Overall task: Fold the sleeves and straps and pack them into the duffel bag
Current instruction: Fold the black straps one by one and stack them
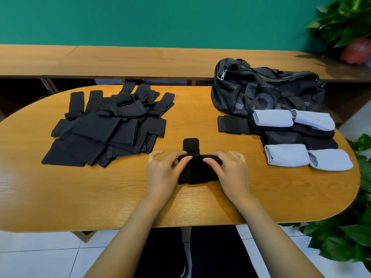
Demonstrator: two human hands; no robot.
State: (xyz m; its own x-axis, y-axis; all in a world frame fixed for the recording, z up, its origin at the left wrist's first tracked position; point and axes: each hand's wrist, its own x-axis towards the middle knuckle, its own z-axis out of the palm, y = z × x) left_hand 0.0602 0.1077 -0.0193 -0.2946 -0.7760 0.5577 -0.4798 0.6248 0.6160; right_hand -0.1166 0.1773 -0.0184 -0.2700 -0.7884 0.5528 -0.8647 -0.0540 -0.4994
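Wooden surface: sleeve at centre, mid-fold, pinched by curled fingers of left hand and right hand. Folding step judged underway. Next: tab to be closed over, then packed into duffel.

black sleeve half-folded, table centre | unfolded pile left | duffel bag far right

Honestly, no readable text anywhere here. The duffel bag up at about 1 o'clock has big grey tone-on-tone shapes on its side, maybe letters, but I can't make them out. Same faint grey marking on the folded black piece just in front of it.
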